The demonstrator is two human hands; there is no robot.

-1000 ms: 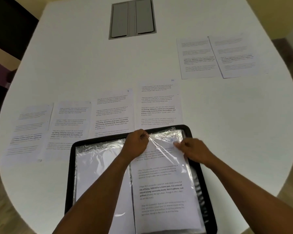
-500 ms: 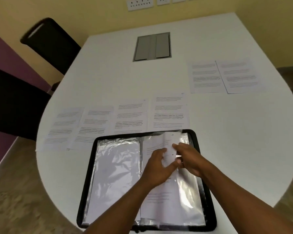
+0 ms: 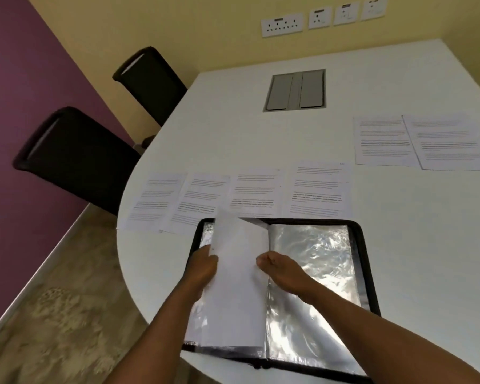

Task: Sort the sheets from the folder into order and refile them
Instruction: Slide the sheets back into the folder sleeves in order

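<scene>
Both hands [image 3: 205, 268] [image 3: 277, 268] grip one sheet [image 3: 239, 273] — left edge, right edge — over the folder [image 3: 367, 261].

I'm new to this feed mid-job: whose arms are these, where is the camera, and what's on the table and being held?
There is no machine: a person's two bare hands, filmed by a camera worn on their head, looking down. On the white table lies an open black folder of clear sleeves. Six printed sheets lie beyond it: a row of four and a pair far right. The left hand grips a blank-sided sheet by its edge; the right hand rests on it, fingers curled.
</scene>
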